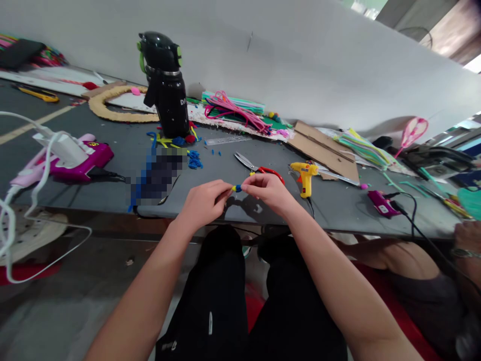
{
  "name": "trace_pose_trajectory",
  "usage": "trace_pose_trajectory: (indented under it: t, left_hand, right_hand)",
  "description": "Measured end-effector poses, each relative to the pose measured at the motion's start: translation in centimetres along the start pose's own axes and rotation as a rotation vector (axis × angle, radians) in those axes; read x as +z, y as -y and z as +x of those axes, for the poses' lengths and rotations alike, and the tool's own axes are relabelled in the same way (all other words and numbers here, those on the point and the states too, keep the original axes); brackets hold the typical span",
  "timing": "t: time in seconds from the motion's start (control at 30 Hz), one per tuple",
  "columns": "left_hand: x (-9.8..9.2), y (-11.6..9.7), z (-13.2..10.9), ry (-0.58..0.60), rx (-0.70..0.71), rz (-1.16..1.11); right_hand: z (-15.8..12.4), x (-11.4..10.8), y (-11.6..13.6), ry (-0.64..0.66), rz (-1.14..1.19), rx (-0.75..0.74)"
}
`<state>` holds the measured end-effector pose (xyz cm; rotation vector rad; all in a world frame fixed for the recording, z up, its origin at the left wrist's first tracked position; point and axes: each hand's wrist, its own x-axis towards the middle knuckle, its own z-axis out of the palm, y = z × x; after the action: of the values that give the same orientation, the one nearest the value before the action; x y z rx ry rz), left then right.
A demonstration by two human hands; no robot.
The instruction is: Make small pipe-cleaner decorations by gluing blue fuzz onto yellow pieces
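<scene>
Between my two hands is a small blue and yellow fuzzy piece (pixel 237 188), which looks like coiled pipe cleaner. My left hand (pixel 206 201) pinches its yellow end between thumb and fingers. On the blue end, the fingertips of my right hand (pixel 269 193) are closed. Both hands are just above the table's front edge. Right behind my right hand lie scissors (pixel 267 172) with red handles, partly covered by it. A yellow glue gun (pixel 306 176) stands to the right of that hand. Small blue fuzzy coils (pixel 194 159) lie beyond my left hand.
A black bottle (pixel 171 95) stands at the back left. Purple power adapters (pixel 84 161) with cables sit at the left, and another (pixel 384 204) at the right. Pink pipe cleaners (pixel 240 113) and cardboard (pixel 325 150) lie along the wall. A person's leg (pixel 404 258) is at the right.
</scene>
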<state>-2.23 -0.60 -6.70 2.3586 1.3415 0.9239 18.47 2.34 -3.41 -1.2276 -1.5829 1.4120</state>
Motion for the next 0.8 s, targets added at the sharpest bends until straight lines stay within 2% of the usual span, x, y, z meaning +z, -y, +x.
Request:
trace_pose_trajectory:
  t: [0.4,0.57,0.8]
  left_hand:
    - [0.27,0.34,-0.01,-0.024,0.014,-0.026]
    - [0.23,0.36,-0.02,-0.019,0.016,-0.031]
    - [0.18,0.32,-0.05,-0.015,0.016,-0.029]
  right_hand:
    - [-0.05,-0.34,-0.19,0.009,-0.025,0.057]
    - [-0.10,-0.09,0.01,-0.034,0.035,0.069]
    - [-0.22,0.60,-0.10,0.030,0.104,0.053]
